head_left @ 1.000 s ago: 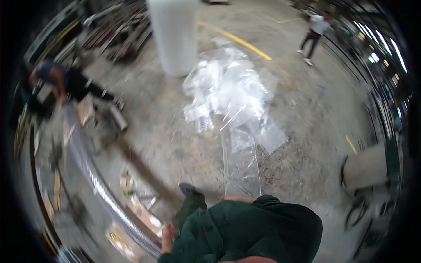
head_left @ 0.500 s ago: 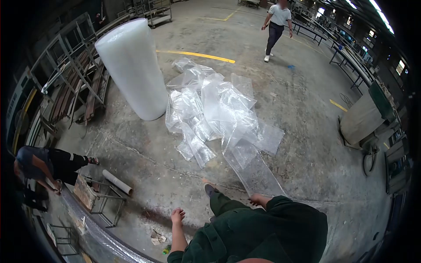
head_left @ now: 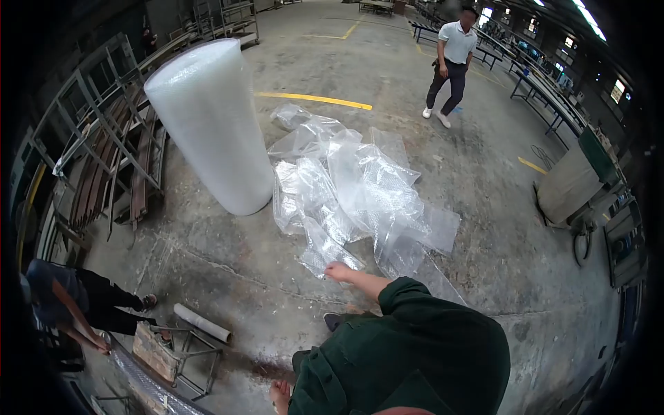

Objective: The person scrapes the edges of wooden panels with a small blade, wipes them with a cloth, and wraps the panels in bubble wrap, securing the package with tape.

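Note:
Stretched forward, my right hand is over the lower edge of a crumpled heap of clear bubble wrap on the floor. Its fingers look bent together, and whether they grip the film is too small to tell. Low in the view, my left hand hangs beside my green clothing, its fingers loosely curled, with no object visible in it. A tall white roll of bubble wrap stands upright to the left of the heap.
At lower left, a co-worker holds a long wrapped piece near a metal stand and a cardboard tube. Another person is at upper right. Metal racks stand left; a large bin stands right.
My right hand has moved forward and left to the near edge of the heap. My left hand sits lower in view. The person at upper right has come nearer.

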`<state>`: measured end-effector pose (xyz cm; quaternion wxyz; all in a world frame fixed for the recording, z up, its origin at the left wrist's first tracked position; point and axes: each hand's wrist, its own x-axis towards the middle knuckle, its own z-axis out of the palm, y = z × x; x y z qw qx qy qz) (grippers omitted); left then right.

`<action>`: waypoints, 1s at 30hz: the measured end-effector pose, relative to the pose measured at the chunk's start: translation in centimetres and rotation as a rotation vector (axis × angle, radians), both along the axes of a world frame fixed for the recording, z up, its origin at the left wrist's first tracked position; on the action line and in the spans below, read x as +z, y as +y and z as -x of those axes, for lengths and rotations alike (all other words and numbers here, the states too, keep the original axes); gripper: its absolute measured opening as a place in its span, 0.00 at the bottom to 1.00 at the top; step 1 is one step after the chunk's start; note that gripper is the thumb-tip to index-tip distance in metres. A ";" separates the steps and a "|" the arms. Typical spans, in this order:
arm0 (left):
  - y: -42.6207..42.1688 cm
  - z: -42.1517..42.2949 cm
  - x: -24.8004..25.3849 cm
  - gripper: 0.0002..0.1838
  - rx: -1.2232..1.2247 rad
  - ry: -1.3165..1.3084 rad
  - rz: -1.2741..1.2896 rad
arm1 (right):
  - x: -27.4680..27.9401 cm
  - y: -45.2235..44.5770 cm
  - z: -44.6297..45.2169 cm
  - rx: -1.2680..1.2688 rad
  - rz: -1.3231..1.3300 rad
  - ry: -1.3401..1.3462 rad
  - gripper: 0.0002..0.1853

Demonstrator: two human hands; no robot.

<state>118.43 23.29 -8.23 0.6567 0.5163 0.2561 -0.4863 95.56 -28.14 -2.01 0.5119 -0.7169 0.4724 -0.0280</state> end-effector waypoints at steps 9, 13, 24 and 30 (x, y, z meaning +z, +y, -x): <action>-2.6 -9.8 -1.5 0.09 -0.393 -0.093 -0.251 | 2.5 9.3 -11.3 0.046 -0.137 -0.383 0.10; -8.1 -13.8 0.7 0.09 -0.508 -0.198 -0.255 | -6.8 16.3 -2.4 0.260 -0.018 0.355 0.21; -16.3 -14.3 -0.4 0.13 -0.994 -0.315 -0.309 | -5.5 20.6 14.8 -0.862 -0.615 0.137 0.18; -18.8 -12.2 -0.9 0.15 -1.023 -0.362 -0.257 | -9.7 22.6 15.0 0.013 -0.268 0.465 0.20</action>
